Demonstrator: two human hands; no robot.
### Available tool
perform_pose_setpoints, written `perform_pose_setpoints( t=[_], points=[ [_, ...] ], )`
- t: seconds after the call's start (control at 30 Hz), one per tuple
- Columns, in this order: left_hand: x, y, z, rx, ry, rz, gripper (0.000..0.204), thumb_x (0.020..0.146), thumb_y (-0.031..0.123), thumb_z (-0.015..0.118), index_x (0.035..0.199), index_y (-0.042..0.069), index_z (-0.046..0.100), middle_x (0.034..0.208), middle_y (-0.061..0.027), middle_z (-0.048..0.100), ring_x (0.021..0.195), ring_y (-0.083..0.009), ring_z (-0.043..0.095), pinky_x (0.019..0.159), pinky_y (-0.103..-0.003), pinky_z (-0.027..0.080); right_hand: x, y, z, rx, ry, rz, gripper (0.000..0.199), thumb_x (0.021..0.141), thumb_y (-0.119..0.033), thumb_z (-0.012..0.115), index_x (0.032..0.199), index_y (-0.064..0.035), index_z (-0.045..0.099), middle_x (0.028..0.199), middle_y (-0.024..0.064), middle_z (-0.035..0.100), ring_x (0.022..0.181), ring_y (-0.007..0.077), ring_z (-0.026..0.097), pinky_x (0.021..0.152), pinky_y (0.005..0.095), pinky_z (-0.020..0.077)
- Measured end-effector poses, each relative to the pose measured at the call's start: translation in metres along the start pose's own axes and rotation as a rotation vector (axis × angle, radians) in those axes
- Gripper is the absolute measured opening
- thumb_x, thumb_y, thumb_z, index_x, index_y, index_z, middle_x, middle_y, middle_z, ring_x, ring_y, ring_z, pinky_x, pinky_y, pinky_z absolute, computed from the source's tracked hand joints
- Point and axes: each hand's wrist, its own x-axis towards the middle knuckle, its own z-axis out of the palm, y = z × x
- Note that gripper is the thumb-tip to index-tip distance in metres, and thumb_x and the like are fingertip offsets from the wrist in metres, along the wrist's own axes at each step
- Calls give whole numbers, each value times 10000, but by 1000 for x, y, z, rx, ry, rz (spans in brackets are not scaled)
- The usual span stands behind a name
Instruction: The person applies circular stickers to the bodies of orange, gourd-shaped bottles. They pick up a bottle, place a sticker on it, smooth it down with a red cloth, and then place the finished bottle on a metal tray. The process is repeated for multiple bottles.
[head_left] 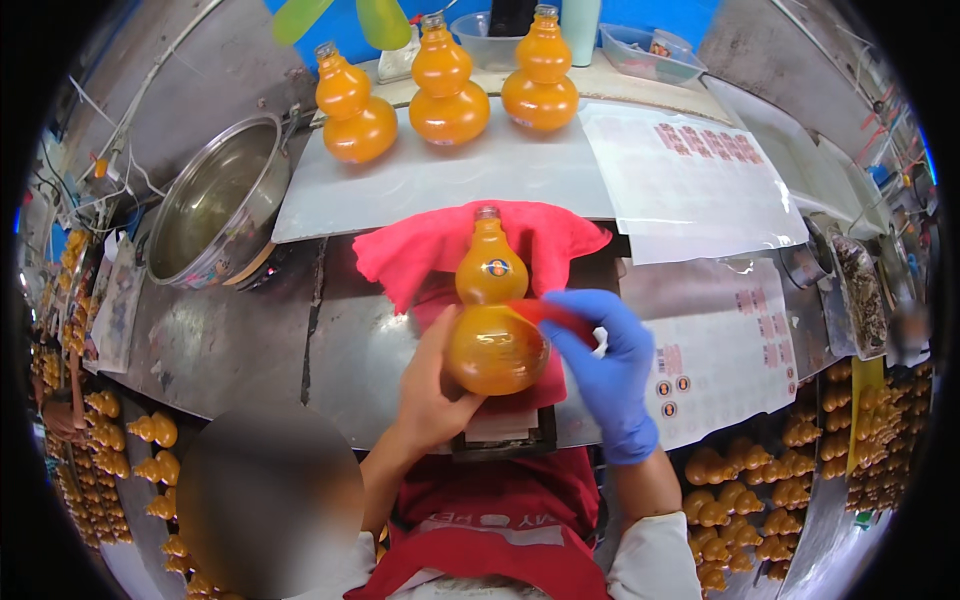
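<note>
An orange gourd-shaped bottle [492, 345] lies in front of me on a pink-red cloth [400, 250], its neck pointing away. On its upper bulb is a small round dark label. My left hand [436, 385], bare, wraps round the left side of the lower bulb. Closed on a red flat tool [548, 314], blurred by motion and partly hidden by fingers, my right hand [610, 360] wears a blue glove. The tool's edge reaches the bottle near its waist, where the two bulbs meet.
Three similar orange bottles [436, 90] stand on a pale board at the back. A steel pot [218, 205] of liquid stands at left. Printed label sheets [700, 190] lie at right. Many gourd bottles [745, 500] fill both lower sides. A blurred round patch covers the lower left.
</note>
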Motion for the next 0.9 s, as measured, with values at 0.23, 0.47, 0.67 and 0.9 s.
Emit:
perform_pose_setpoints(
  t=[0.23,0.47,0.67,0.9],
  points=[
    [-3,13,2,62,165,193,916,708,130,762,1425,-40,218,1363,-175,413,1241,-354,420,1053,-419,315,-54,-3,21,-163,-66,-385,433,584,16,729,979,-160,711,953,-13,649,777,177,562,676,269,447],
    [-4,16,8,-136,90,43,936,678,52,760,1426,-38,205,1379,-184,399,1218,-329,460,1100,-425,235,-74,-2,4,-18,-130,-217,387,689,43,638,1056,-80,623,1006,51,615,865,214,593,740,310,472],
    [0,14,9,116,131,166,845,683,50,745,1392,-29,294,1377,-227,398,1262,-377,398,1096,-457,234,-110,41,-61,541,152,598,213,832,-34,440,1007,-12,560,955,57,552,913,130,529,900,270,402],
    [-3,6,9,64,91,106,812,681,40,729,1383,-35,326,1382,-212,400,1284,-378,380,1092,-436,265,-115,114,-180,-185,298,735,208,907,-165,569,1014,-19,673,711,-10,580,659,59,519,623,204,430]
  ],
)
